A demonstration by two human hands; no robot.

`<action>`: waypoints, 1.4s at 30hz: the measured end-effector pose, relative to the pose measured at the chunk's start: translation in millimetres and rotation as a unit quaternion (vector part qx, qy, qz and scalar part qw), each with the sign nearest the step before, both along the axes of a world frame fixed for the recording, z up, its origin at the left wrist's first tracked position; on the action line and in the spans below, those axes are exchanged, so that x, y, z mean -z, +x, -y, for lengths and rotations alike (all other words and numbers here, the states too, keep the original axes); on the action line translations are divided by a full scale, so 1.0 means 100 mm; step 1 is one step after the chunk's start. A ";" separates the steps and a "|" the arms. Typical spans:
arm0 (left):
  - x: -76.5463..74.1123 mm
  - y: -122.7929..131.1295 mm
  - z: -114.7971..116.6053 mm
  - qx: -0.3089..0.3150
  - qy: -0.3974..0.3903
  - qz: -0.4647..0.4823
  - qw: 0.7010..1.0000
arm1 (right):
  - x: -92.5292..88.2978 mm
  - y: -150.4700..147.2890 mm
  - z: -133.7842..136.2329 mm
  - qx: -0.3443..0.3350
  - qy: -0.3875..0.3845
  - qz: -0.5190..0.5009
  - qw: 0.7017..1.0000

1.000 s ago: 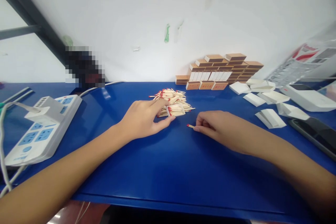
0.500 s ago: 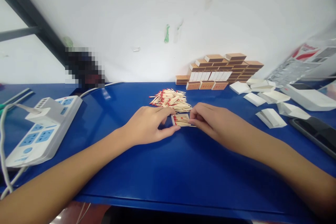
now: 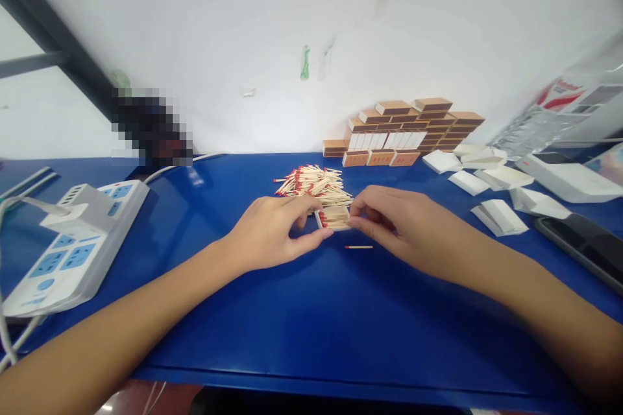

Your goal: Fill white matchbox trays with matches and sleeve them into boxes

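A small white matchbox tray (image 3: pixel 318 219) with red-tipped matches in it lies on the blue table between my hands. My left hand (image 3: pixel 277 230) grips the tray's left end between thumb and fingers. At the right end, my right hand (image 3: pixel 389 217) has its thumb and fingertips pinched together against the tray; whether a match is between them is hidden. One loose match (image 3: pixel 359 247) rests on the table just in front of the tray. Behind it is a heap of loose matches (image 3: pixel 314 183), most with red heads toward the left.
Stacked matchboxes (image 3: pixel 399 126) stand against the wall. Folded white paper trays (image 3: pixel 499 217) are scattered at the right, near a black phone (image 3: pixel 579 249), a white device (image 3: pixel 567 178) and a plastic-wrapped bottle pack (image 3: pixel 549 113). A white power strip (image 3: pixel 80 246) with cables lies at the left.
A single match now lies on the table in front of the tray. My right fingers have shifted slightly at the tray's right end; the left hand keeps its hold. The view has moved a little.
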State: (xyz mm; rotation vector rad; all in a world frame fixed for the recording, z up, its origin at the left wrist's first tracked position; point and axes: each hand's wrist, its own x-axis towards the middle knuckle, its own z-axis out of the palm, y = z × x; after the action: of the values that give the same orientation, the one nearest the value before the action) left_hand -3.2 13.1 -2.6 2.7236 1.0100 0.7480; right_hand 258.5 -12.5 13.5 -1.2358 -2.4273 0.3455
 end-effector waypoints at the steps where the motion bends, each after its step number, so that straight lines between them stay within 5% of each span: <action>1: 0.00 -0.01 -0.02 -0.011 -0.001 0.007 1.000 | -0.01 0.03 -0.01 0.006 -0.010 0.009 1.000; 8: 0.02 -0.05 -0.11 -0.049 0.002 0.021 0.999 | -0.01 0.15 0.02 -0.040 -0.206 0.055 0.976; 17: 0.06 0.01 0.01 0.022 0.001 -0.009 1.000 | 0.02 -0.01 -0.02 -0.011 -0.001 -0.046 0.999; 32: 0.03 0.03 0.02 0.018 -0.044 -0.043 0.998 | -0.03 0.02 0.01 -0.057 -0.006 0.017 0.998; 37: 0.00 0.04 0.04 0.025 -0.084 -0.098 0.991 | -0.01 0.09 -0.10 0.043 0.024 0.022 0.999; 42: -0.02 0.04 0.03 -0.004 -0.084 -0.044 0.996 | 0.08 0.19 -0.25 0.114 0.035 0.039 0.992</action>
State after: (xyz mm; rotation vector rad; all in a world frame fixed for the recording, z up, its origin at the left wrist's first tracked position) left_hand 0.8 9.7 -0.5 2.6294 1.0511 0.5224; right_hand 277.8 12.2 5.4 -1.5022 -2.3088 0.1472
